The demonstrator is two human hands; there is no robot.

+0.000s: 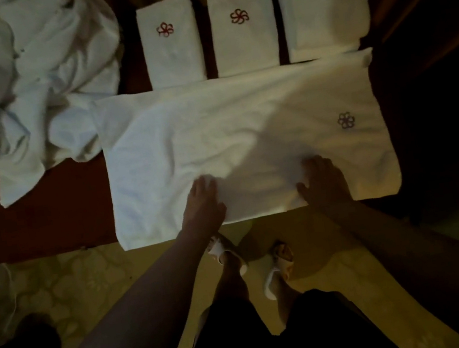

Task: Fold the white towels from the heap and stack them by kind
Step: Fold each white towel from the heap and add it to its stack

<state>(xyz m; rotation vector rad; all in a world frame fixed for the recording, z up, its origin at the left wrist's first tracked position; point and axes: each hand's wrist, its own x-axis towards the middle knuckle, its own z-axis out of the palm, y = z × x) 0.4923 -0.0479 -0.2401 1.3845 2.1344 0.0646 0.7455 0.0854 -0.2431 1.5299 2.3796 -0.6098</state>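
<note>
Both hands lie flat, fingers straight and close together, pressing on the near part of the large white terry towel with a dark flower emblem (248, 146) spread across the dark red counter (48, 222). The left hand (204, 201) and the right hand (322, 181) sit a little apart, with a band of soft wrinkles between and just beyond them.

The step looks like smoothing before the next fold. To do it well, sweep each palm outward, away from the other hand, so the creases run off the short ends rather than bunching in the middle; then square the corners before lifting an end over.

Just behind the wrists the towel's near hem hangs slightly over the counter's front edge, so any pull toward the body could drag it off. Beyond the fingertips its far edge touches or nearly touches three folded piles: two small folded white towels with red flower emblems (169, 41) (243, 28) and, beyond the right hand, a wider folded white towel with a dark emblem (323, 6), likely this one's kind. Outward of the left hand, the crumpled heap of white towels (31, 85) overlaps the towel's far corner; bare counter lies nearer, leaving room there.
</note>
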